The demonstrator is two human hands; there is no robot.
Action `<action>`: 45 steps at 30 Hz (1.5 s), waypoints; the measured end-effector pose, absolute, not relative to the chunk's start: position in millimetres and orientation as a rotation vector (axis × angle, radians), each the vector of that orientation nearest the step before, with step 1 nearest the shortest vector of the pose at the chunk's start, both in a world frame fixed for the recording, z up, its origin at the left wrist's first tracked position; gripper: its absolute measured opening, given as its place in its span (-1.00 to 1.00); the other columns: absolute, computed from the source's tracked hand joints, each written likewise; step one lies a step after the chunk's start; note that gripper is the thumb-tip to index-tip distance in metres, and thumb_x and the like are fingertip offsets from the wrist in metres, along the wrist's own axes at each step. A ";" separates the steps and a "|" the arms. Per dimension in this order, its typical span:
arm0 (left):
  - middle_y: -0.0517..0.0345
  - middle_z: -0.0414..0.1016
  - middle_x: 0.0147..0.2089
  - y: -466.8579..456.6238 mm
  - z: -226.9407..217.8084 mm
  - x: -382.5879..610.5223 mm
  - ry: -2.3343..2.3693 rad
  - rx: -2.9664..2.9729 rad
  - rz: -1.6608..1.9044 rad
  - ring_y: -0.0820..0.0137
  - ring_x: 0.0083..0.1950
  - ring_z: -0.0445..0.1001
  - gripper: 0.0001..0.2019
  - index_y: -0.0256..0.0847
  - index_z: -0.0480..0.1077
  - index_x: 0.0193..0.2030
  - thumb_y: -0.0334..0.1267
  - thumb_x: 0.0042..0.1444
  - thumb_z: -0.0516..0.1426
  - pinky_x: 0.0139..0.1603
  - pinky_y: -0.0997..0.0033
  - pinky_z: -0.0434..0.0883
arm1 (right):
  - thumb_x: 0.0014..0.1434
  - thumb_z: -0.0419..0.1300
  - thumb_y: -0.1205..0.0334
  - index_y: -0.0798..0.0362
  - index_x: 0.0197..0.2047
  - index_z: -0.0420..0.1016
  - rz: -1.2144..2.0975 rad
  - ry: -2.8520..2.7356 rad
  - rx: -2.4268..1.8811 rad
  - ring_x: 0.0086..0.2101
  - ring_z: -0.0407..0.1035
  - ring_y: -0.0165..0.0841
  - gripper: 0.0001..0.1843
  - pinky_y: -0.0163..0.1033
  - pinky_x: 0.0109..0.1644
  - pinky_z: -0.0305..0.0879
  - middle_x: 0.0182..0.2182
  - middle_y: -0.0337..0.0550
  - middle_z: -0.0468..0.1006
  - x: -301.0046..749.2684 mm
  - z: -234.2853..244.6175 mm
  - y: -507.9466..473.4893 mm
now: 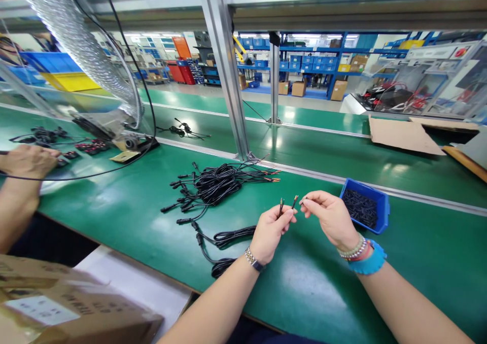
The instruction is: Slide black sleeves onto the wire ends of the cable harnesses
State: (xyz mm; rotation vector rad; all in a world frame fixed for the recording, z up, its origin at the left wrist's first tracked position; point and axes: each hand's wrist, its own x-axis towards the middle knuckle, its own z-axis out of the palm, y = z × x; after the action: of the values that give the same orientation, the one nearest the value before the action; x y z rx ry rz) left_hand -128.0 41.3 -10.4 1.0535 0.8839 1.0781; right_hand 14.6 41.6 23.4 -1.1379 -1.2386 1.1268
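My left hand (270, 228) is closed on the ends of two black cables (293, 203); their coloured, stripped wire tips point up past my thumb and fingers. The coiled lengths of these cables (234, 236) lie on the green bench to the left of the hand, with round connectors at their far ends. Just right of the wire tips, my right hand (329, 216) pinches a small dark piece (303, 202), mostly covered by the fingertips. Beside that hand, a blue bin (384, 213) holds many short black tube-like pieces.
A pile of black cables (220, 181) lies beyond my left hand. A metal post (224, 70) rises behind it. At left are another person's hand (28, 161), a silver duct (83, 44) and a cardboard box (68, 303). Flat cardboard (403, 136) lies at the back right.
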 end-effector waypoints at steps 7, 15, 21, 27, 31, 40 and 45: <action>0.21 0.34 -0.48 41.1 -11.1 -127.4 0.853 1.068 1.030 0.62 -0.56 0.12 -0.79 -0.30 0.38 -0.33 -0.16 0.03 0.10 -0.56 0.57 0.04 | -0.09 0.27 0.24 0.13 -0.44 0.42 1.166 -1.049 -1.002 -0.52 0.32 -0.47 -0.84 -0.32 -0.44 0.25 -0.53 -0.22 0.45 15.1 29.0 44.8; 0.22 0.33 -0.49 40.5 -12.2 -126.2 0.874 1.095 1.010 0.62 -0.56 0.11 -0.79 -0.30 0.39 -0.34 -0.16 0.04 0.10 -0.56 0.56 0.03 | -0.06 0.25 0.25 0.13 -0.43 0.42 1.127 -1.106 -1.022 -0.54 0.31 -0.48 -0.87 -0.33 -0.43 0.25 -0.54 -0.22 0.46 16.9 29.1 44.8; 0.21 0.33 -0.49 40.4 -13.6 -126.4 0.882 1.106 1.008 0.61 -0.56 0.11 -0.79 -0.30 0.39 -0.33 -0.16 0.04 0.10 -0.56 0.56 0.04 | -0.04 0.22 0.24 0.15 -0.43 0.41 1.127 -1.191 -1.103 -0.55 0.29 -0.49 -0.86 -0.33 -0.44 0.24 -0.57 -0.22 0.45 18.1 28.1 44.3; 0.23 0.32 -0.50 40.7 -12.9 -125.5 0.869 1.120 1.041 0.61 -0.56 0.12 -0.80 -0.29 0.34 -0.37 -0.16 0.02 0.12 -0.56 0.57 0.06 | -0.10 0.25 0.29 0.13 -0.35 0.38 1.154 -1.249 -1.135 -0.53 0.30 -0.49 -0.80 -0.36 -0.48 0.23 -0.53 -0.24 0.44 10.3 24.8 40.5; 0.24 0.30 -0.50 41.7 -12.4 -126.4 0.864 1.089 1.066 0.62 -0.56 0.13 -0.79 -0.28 0.30 -0.35 -0.15 0.01 0.13 -0.57 0.58 0.05 | -0.10 0.25 0.28 0.14 -0.24 0.40 1.190 -1.303 -1.153 -0.55 0.28 -0.51 -0.71 -0.35 -0.48 0.24 -0.51 -0.22 0.47 13.8 26.7 40.6; 0.26 0.22 -0.55 42.4 -11.7 -126.9 0.808 1.016 1.027 0.64 -0.59 0.07 -0.77 -0.31 0.33 -0.36 -0.14 0.04 0.10 -0.61 0.59 -0.03 | -0.08 0.27 0.22 0.12 -0.42 0.46 1.145 -1.206 -1.084 -0.53 0.28 -0.49 -0.85 -0.32 -0.42 0.23 -0.53 -0.23 0.45 31.0 28.9 47.4; 0.26 0.23 -0.55 41.8 -11.5 -127.1 0.804 1.035 1.013 0.64 -0.59 0.07 -0.77 -0.31 0.33 -0.37 -0.14 0.04 0.10 -0.60 0.58 -0.03 | -0.04 0.25 0.21 0.13 -0.42 0.47 1.178 -1.210 -1.039 -0.51 0.29 -0.47 -0.85 -0.31 -0.41 0.22 -0.51 -0.19 0.46 28.8 26.9 47.5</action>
State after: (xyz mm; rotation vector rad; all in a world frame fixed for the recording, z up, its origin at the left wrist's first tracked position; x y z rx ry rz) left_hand -127.1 41.8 -11.5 1.0345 0.8037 1.0128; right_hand 28.8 47.5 26.9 -1.0386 -1.2104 1.1777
